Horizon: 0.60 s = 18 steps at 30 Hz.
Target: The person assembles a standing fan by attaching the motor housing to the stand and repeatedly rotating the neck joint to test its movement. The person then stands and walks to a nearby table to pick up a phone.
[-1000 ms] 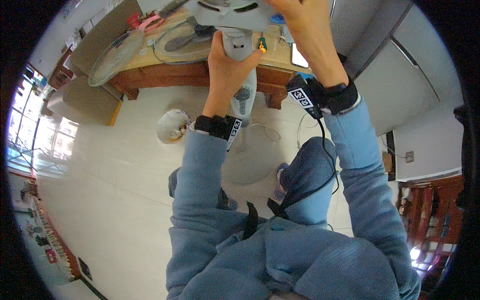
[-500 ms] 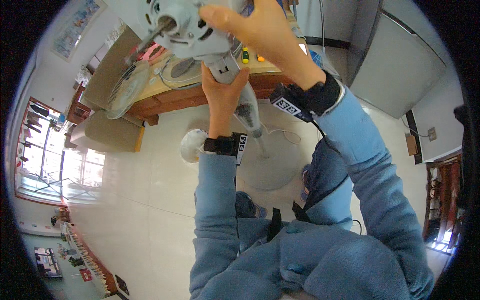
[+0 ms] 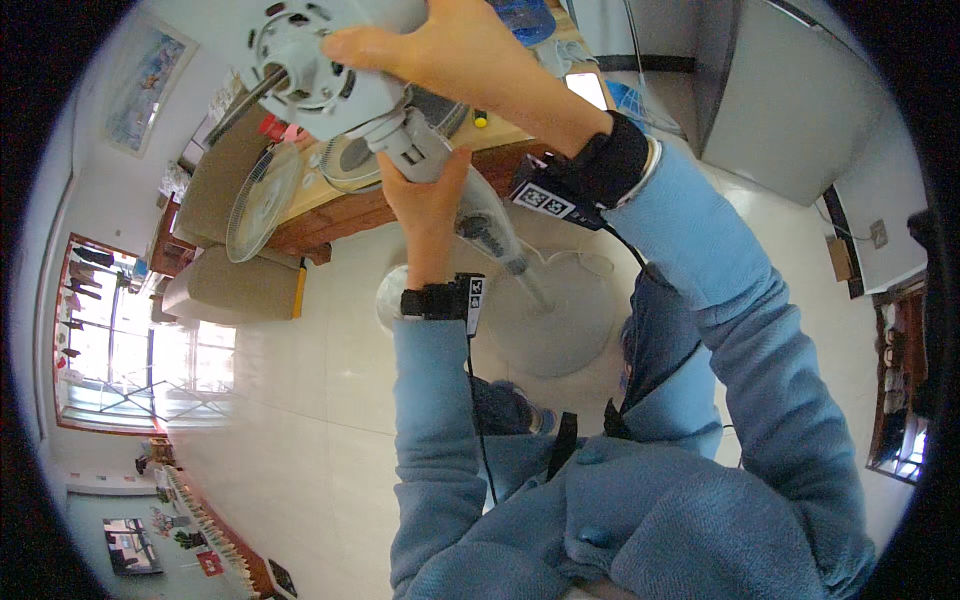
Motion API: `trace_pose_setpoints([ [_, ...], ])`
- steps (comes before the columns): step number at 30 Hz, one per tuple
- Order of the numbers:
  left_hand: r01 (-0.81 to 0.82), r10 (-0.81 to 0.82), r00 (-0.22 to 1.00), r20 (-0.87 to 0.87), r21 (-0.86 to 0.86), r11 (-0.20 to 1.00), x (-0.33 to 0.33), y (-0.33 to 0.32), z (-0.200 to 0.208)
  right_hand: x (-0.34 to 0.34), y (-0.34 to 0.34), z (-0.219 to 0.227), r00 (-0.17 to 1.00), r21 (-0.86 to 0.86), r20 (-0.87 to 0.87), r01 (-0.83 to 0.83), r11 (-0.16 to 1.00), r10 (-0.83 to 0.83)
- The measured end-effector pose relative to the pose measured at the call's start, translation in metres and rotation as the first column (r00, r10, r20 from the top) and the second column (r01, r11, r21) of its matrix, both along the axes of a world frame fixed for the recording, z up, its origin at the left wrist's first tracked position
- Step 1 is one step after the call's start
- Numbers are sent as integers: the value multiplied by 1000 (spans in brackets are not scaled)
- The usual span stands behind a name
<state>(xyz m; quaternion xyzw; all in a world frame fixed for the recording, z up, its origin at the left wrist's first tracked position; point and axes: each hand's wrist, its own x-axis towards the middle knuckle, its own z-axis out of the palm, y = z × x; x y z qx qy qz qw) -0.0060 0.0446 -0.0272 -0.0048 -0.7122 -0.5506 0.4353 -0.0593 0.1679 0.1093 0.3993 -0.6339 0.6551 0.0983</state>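
Currently both hands are on a pale grey pedestal fan, set apart from each other along its upper part. The left hand [image 3: 425, 195] is clamped around the neck [image 3: 412, 150], the thumb on the right side of it. Farther up, the right hand [image 3: 440, 50] presses against the motor head [image 3: 345, 100], thumb laid across the housing; its other fingers run out of sight at the far edge, so I cannot tell how tightly they close. A bare shaft [image 3: 250, 100] juts from the motor head toward the near left. Below the left hand, the pole [image 3: 487, 220] slants down to the right, to a round base [image 3: 555, 325] on the floor [image 3: 300, 400], with a pale cord [image 3: 600, 262] looped by its far side. Beyond the fan stands a wooden counter [image 3: 345, 222]. A wire grille [image 3: 262, 205] leans at its left end, and a grey fan blade [image 3: 355, 155] lies to the right of that. A yellow-tipped handle [image 3: 481, 118] sits to the right of the neck, while a phone with a bright screen [image 3: 585, 90] and a blue container [image 3: 525, 20] are farther right. Just beside the left wrist, a white round vessel [image 3: 388, 300] is partly covered by the forearm.
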Motion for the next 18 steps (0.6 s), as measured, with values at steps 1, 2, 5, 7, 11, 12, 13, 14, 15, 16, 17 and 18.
trace_pose_setpoints([
  [1,-24,24,1000,10,-8,1000,-1,-2,-1,3,1,-5,1000,-1,12,-8,1000,8],
  [2,-60,60,998,20,-12,998,-1,-5,-4,4,1,-8,997,-46,31,-67,997,68],
  [5,-133,133,989,68,-6,991,-2,-13,-11,14,-6,-18,964,-74,-219,135,988,-148],
  [7,-129,130,991,35,-33,991,-4,-18,-12,15,-3,-20,940,-8,-303,160,987,-155],
  [11,-220,224,955,194,-45,975,-3,-16,-5,14,9,-9,973,73,-223,81,994,-63],
  [12,-150,154,981,122,-37,988,-2,-12,-5,12,15,-10,986,90,-169,0,996,16],
  [13,-116,115,988,101,4,993,0,-9,-3,10,21,-12,989,99,-114,-80,992,91],
  [14,-31,31,999,34,8,999,2,-5,-3,9,21,-17,986,47,-156,-46,998,53],
  [15,-78,71,993,93,67,995,4,-2,-3,6,22,-24,981,-6,-195,-12,1000,11],
  [16,-80,70,992,106,87,993,7,0,-1,6,13,-30,938,-129,-309,120,984,-154],
  [17,-89,76,990,116,105,990,8,1,1,1,7,-41,877,-230,-379,222,948,-297],
  [18,-87,69,990,125,141,986,8,3,1,-14,12,-63,891,-228,-427,62,972,-157],
])
